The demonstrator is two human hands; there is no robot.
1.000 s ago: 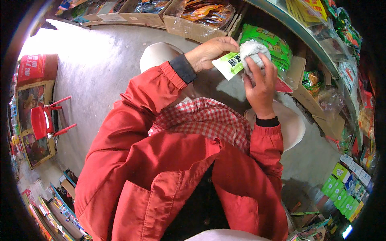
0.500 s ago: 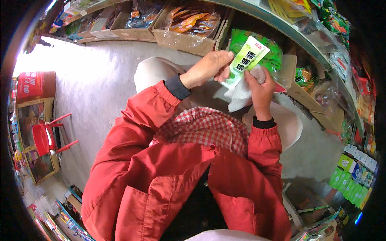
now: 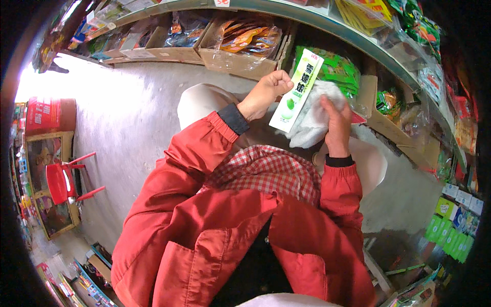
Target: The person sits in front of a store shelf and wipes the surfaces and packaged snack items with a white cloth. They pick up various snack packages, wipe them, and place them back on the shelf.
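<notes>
The fingers of the left hand (image 3: 265, 94) are bent and pinch the left edge of a slim white-and-green packet (image 3: 299, 87) near its middle. The packet is between the two hands, above the person's lap, printed face turned up toward the wearer. Its long axis runs steeply: the far end points away toward the shelf and leans right, while the near end, with a green fruit picture, points back toward the body and left. The right hand (image 3: 337, 123) grasps a crumpled whitish cloth (image 3: 311, 120), bunched just beside the packet's right edge; I can't tell whether those fingers also touch the packet. Nearer the body, red-and-white checked fabric (image 3: 266, 166) covers the lap. Beyond the packet's far end, bright green packages (image 3: 340, 71) sit under the shelf (image 3: 307, 18), beside a carton (image 3: 238, 62) of orange packets. Off left, a red chair (image 3: 60, 184) is on the grey floor (image 3: 120, 128).
</notes>
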